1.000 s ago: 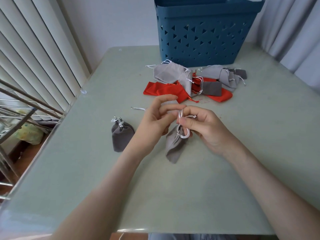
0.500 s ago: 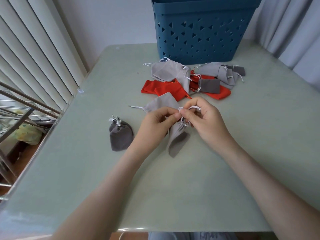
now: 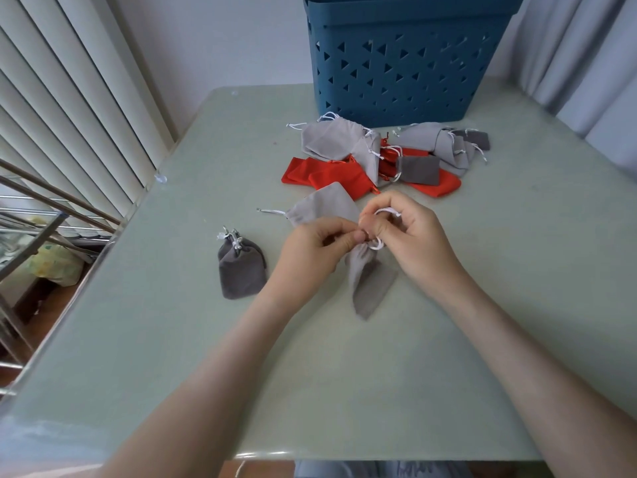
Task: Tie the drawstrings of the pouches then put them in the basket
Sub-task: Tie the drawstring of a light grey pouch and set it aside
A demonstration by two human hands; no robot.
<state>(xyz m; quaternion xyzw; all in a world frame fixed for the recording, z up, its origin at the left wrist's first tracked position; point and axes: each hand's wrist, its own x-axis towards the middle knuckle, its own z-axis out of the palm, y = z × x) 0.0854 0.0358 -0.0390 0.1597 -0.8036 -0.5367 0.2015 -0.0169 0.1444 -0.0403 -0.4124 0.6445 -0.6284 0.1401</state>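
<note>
A light grey pouch [image 3: 367, 284] hangs from both hands over the middle of the table, its neck gathered. My left hand [image 3: 310, 248] pinches the white drawstring at the neck. My right hand [image 3: 410, 236] grips the same drawstring [image 3: 387, 211], a loop of it arching over my fingers. Left of my hands a dark grey pouch [image 3: 241, 267] lies on the table with its neck drawn in. Another light grey pouch [image 3: 324, 208] lies flat just behind my left hand. The blue basket [image 3: 406, 60] stands at the far edge.
A heap of grey and red pouches [image 3: 379, 157] lies in front of the basket on the pale green table [image 3: 379, 374]. Vertical blinds [image 3: 69, 98] and a metal rack [image 3: 34, 219] border the left side. A curtain [image 3: 586, 46] hangs at the right.
My hands have closed in together at the pouch's neck, and my left fingers have curled onto the drawstring. The flat light grey pouch behind my left hand has come into sight.
</note>
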